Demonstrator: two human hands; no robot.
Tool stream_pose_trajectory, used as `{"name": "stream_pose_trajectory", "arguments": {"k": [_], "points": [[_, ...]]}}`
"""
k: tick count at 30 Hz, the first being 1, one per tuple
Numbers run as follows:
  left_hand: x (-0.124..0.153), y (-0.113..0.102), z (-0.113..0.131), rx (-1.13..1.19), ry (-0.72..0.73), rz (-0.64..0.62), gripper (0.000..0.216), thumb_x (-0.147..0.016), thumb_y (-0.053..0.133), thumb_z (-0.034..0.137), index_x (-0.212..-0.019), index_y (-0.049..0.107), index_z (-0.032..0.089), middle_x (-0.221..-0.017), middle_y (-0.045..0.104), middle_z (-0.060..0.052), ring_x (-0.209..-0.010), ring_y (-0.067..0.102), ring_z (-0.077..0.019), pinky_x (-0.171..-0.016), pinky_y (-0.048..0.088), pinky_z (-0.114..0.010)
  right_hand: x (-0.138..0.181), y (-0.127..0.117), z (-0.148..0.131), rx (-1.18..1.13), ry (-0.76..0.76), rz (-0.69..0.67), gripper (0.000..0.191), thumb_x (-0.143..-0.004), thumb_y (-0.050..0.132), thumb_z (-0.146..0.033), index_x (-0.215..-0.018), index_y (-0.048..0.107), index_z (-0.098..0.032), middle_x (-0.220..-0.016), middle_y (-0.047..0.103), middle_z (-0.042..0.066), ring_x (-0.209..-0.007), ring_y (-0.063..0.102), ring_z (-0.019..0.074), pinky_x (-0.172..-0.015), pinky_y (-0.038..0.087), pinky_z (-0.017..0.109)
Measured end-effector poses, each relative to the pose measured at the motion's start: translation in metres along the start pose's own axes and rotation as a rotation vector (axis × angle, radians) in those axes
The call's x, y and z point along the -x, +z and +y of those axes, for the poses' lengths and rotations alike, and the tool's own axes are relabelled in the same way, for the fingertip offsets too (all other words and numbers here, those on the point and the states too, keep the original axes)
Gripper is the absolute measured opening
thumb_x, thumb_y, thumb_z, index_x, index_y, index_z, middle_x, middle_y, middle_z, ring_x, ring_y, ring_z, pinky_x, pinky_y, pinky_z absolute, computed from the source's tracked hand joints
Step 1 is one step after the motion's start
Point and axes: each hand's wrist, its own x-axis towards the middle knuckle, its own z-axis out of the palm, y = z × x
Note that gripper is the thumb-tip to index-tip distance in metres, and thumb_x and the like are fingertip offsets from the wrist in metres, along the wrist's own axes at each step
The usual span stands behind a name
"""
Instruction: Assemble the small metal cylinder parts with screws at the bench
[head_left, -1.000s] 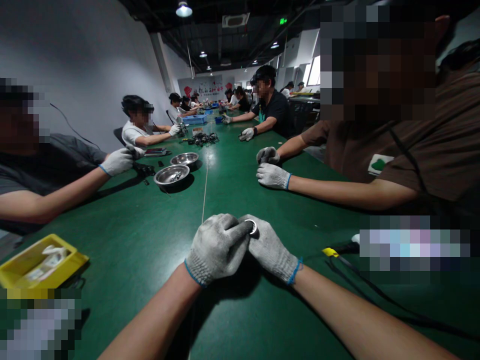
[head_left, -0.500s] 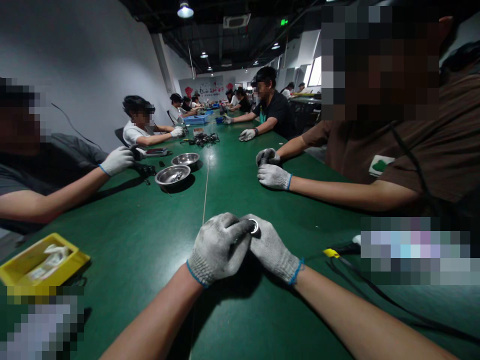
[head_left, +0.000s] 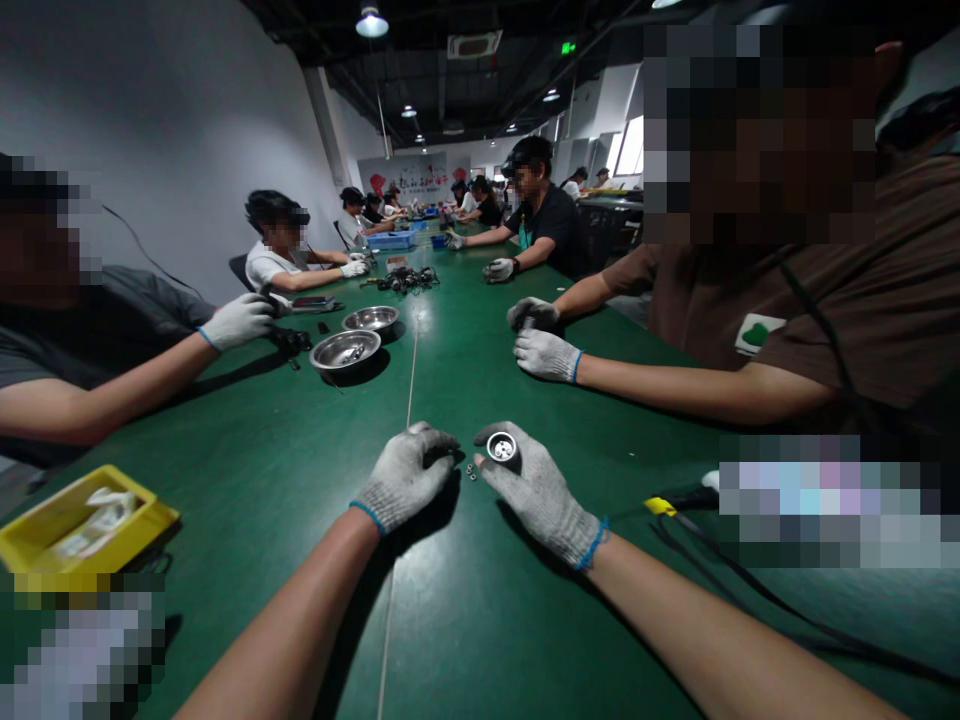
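My right hand (head_left: 534, 490), in a white knit glove with a blue cuff, curls its thumb and fingers around a small dark round cup-shaped part (head_left: 502, 449). The part has a bright ring rim, and its mouth faces up with small metal bits inside. A few tiny metal nut-like pieces (head_left: 471, 472) lie on the table between my hands. My left hand (head_left: 409, 475), gloved the same way, is just left of these pieces. Its thumb and fingers are apart, with nothing visible between them. The undersides of its fingertips are hidden.
The green table (head_left: 300, 520) runs far ahead. Two steel bowls (head_left: 345, 352) stand ahead left, before a pile of black parts (head_left: 405, 280). A yellow bin (head_left: 90, 520) is at left, a black cable (head_left: 739, 560) at right. Gloved co-workers sit along both sides; one co-worker's hands (head_left: 544, 340) are close ahead right.
My left hand has come off the round part and moved left, its fingers opening. The part's mouth and the tiny metal pieces on the table now show. My right hand has stayed nearly still.
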Motion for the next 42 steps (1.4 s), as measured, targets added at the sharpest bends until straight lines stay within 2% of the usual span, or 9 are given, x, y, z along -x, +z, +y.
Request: {"name": "stream_pose_trajectory", "arguments": {"k": [8, 13, 22, 27, 36, 42], "points": [[0.001, 0.003, 0.006, -0.031, 0.015, -0.115, 0.019, -0.087, 0.067, 0.023, -0.095, 0.084, 0.022, -0.091, 0.074, -0.005, -0.087, 0.069, -0.0204, -0.086, 0.055, -0.034, -0.002, 0.002, 0.001, 0.005, 0.075, 0.088, 0.02, -0.083, 0.066, -0.038, -0.094, 0.064, -0.021, -0.093, 0.071, 0.007, -0.086, 0.067, 0.0234, -0.081, 0.057, 0.036], [0.001, 0.006, 0.005, -0.059, 0.025, -0.097, 0.017, -0.089, 0.068, 0.026, -0.093, 0.083, 0.022, -0.087, 0.073, -0.005, -0.083, 0.068, -0.0201, -0.082, 0.055, -0.033, -0.003, 0.004, 0.001, -0.026, 0.108, 0.083, 0.025, -0.083, 0.069, -0.043, -0.094, 0.064, -0.021, -0.09, 0.073, 0.006, -0.084, 0.068, 0.0232, -0.078, 0.058, 0.035], [0.001, 0.007, 0.009, -0.054, 0.051, -0.104, 0.019, -0.09, 0.064, 0.026, -0.087, 0.082, 0.02, -0.08, 0.069, -0.004, -0.077, 0.064, -0.0179, -0.076, 0.053, -0.03, -0.003, 0.004, -0.004, -0.017, 0.055, 0.051, 0.021, -0.086, 0.065, -0.041, -0.092, 0.064, -0.021, -0.089, 0.072, 0.005, -0.082, 0.067, 0.0213, -0.077, 0.057, 0.033], [0.002, 0.008, 0.015, -0.097, 0.022, -0.074, 0.014, -0.086, 0.073, 0.03, -0.079, 0.079, 0.019, -0.078, 0.067, -0.003, -0.072, 0.063, -0.0171, -0.068, 0.05, -0.029, -0.003, 0.002, -0.005, -0.012, 0.055, 0.044, 0.018, -0.085, 0.065, -0.038, -0.091, 0.064, -0.021, -0.087, 0.072, 0.005, -0.081, 0.067, 0.0217, -0.076, 0.056, 0.033], [0.002, 0.008, 0.014, -0.065, 0.054, -0.08, 0.017, -0.088, 0.064, 0.023, -0.083, 0.08, 0.019, -0.08, 0.068, -0.004, -0.075, 0.064, -0.0173, -0.074, 0.053, -0.029, -0.003, 0.003, -0.002, -0.038, 0.03, 0.06, 0.017, -0.084, 0.065, -0.035, -0.092, 0.064, -0.02, -0.089, 0.073, 0.006, -0.083, 0.066, 0.023, -0.078, 0.057, 0.035], [0.0, 0.007, 0.013, -0.02, -0.014, -0.111, 0.018, -0.088, 0.066, 0.024, -0.082, 0.082, 0.019, -0.079, 0.069, -0.004, -0.075, 0.064, -0.0177, -0.078, 0.053, -0.03, -0.002, 0.002, 0.003, -0.076, 0.011, 0.045, 0.017, -0.084, 0.063, -0.033, -0.095, 0.064, -0.02, -0.09, 0.072, 0.005, -0.085, 0.066, 0.0229, -0.079, 0.055, 0.034]]}}
